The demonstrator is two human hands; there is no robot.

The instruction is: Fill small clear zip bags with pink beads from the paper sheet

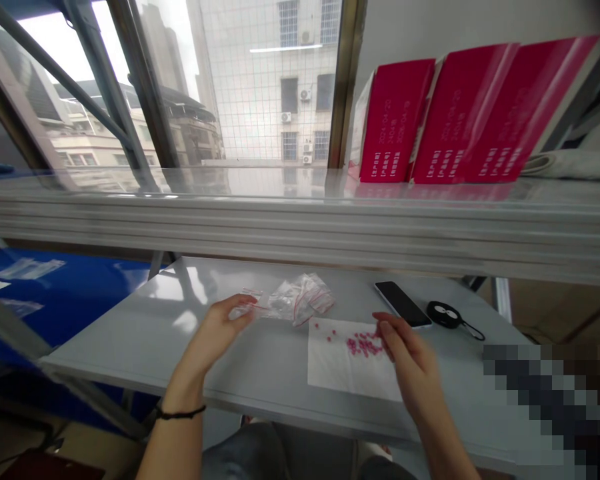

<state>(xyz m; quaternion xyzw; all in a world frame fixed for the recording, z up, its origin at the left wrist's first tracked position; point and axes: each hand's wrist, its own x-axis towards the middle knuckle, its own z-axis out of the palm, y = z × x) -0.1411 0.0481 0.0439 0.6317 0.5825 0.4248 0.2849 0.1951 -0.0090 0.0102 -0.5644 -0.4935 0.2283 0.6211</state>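
Observation:
My left hand (227, 327) reaches over a small clear zip bag (251, 292) with a red line, thumb and fingers a little apart at its edge. Beside it lies a loose heap of similar zip bags (305, 297). My right hand (405, 347) is at the right side of a white paper sheet (333, 367), its thumb and fingers drawn together at the edge of a cluster of small pink beads (363, 345). Whatever is between those fingertips is too small to make out. A few more beads lie apart at the sheet's upper left.
A black phone (403, 303) and a round black case with cartoon eyes and a strap (445, 313) lie beyond my right hand. Above the grey table (265, 373) runs a shelf (280, 223) bearing red boxes (397, 120). A blue surface (95, 287) is at left.

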